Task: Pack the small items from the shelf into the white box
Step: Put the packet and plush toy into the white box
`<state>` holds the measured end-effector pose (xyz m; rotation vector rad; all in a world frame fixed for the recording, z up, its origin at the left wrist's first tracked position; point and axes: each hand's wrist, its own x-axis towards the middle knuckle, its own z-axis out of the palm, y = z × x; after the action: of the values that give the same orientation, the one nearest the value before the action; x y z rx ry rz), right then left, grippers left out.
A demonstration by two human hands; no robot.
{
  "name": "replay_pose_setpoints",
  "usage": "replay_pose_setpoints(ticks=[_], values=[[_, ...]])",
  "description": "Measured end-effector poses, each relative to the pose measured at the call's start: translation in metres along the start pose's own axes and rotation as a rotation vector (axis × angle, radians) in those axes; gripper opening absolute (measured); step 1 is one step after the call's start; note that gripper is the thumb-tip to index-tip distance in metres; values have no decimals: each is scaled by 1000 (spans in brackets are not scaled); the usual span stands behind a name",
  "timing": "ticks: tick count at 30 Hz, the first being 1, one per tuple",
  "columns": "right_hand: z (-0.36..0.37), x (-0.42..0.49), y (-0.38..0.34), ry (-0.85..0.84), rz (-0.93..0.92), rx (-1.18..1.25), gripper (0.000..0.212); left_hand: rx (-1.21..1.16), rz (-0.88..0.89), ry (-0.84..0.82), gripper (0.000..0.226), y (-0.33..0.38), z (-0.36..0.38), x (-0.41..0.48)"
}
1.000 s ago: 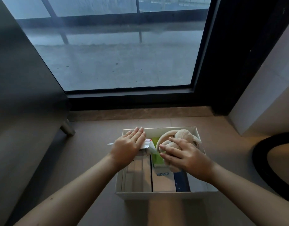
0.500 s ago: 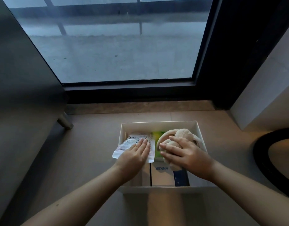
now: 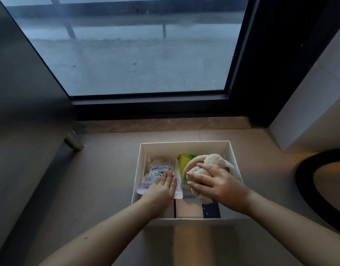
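The white box sits open on the floor in front of me. Inside at the left lies a white printed packet, and my left hand presses flat on it with straight fingers. At the right of the box is a beige plush toy; my right hand rests over it with fingers curled round its front. A yellow-green item shows between packet and toy. Under them lies a white and blue carton with printed letters, partly hidden.
A large window with a dark frame stands beyond the box. A grey cabinet with a metal leg fills the left. A white wall block and a dark round rim are on the right.
My left hand has drawn back from the box's far left edge and flattened the white packet down into the box. My right hand stays on the plush toy.
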<state>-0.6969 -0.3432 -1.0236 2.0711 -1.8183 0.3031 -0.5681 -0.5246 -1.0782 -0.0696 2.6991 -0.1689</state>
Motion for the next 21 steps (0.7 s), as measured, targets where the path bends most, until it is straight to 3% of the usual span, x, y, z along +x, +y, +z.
replay_pose_setpoints(ticks=[8, 21], values=[[2, -4, -1, -6, -7, 15, 38, -81, 31, -147, 80, -9, -9, -3], [0, 16, -6, 36, -41, -11, 34, -65, -50, 278, 79, -33, -37, -35]])
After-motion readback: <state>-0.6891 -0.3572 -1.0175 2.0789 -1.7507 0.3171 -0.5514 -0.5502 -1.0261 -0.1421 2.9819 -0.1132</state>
